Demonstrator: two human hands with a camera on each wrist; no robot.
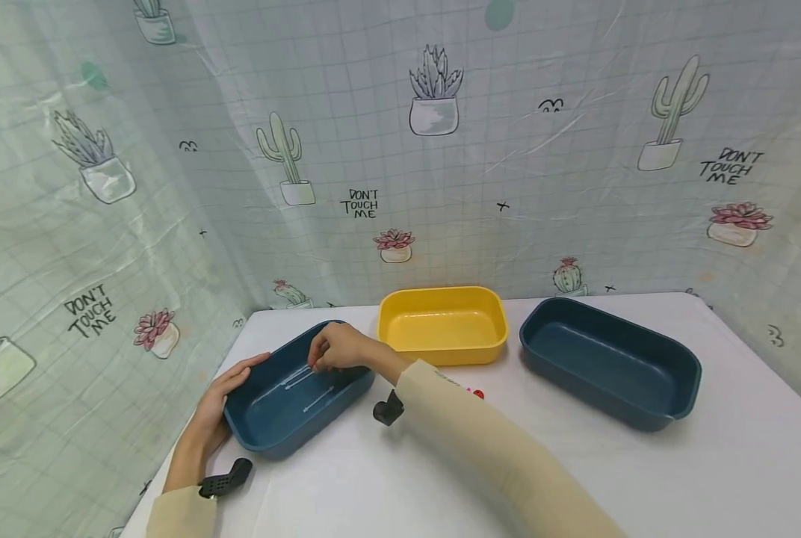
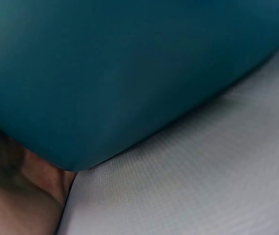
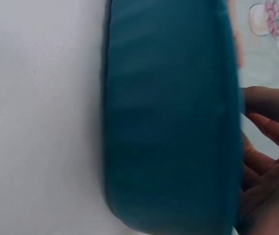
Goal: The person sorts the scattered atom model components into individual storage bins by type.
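A dark blue rectangular bin (image 1: 286, 441) stands at the left of the table, turned at an angle. In it lie a few thin white sticks (image 1: 318, 399) that look like cotton swabs. My left hand (image 1: 215, 407) rests along the bin's outer left side, fingers extended against the wall. Over the bin's far right part, my right hand (image 1: 340, 347) reaches in with bent fingers, their tips at the ends of two sticks. Whether they pinch one cannot be made out. In the right wrist view the bin's wall (image 3: 173, 122) hides the fingertips.
A yellow bin (image 1: 441, 357) stands at the table's back middle. Another dark blue bin (image 1: 602, 388) is at the right. Small red and pink things (image 1: 478, 394) show behind my right sleeve. A printed curtain (image 1: 481, 172) hangs around the white table.
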